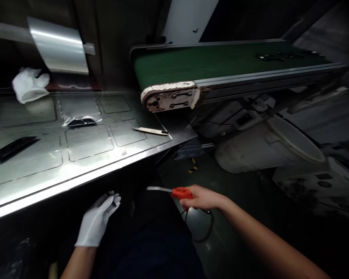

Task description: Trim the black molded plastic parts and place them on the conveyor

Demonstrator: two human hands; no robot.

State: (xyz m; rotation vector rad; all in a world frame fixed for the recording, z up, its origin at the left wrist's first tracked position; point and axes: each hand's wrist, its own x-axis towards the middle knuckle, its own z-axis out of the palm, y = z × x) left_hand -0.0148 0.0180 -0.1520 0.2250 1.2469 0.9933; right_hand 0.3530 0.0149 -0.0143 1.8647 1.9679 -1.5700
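My right hand is bare and wrapped round the red handle of an air blow gun. Its thin metal nozzle points left and a dark hose loops down below the hand. My left hand wears a white glove and hangs below the front edge of the steel table; its fingers are loosely stretched out and hold nothing.
On the steel table lie a box cutter, a black part in clear film, another black part and a crumpled white glove. A green conveyor belt runs right. A white bucket lies beneath it.
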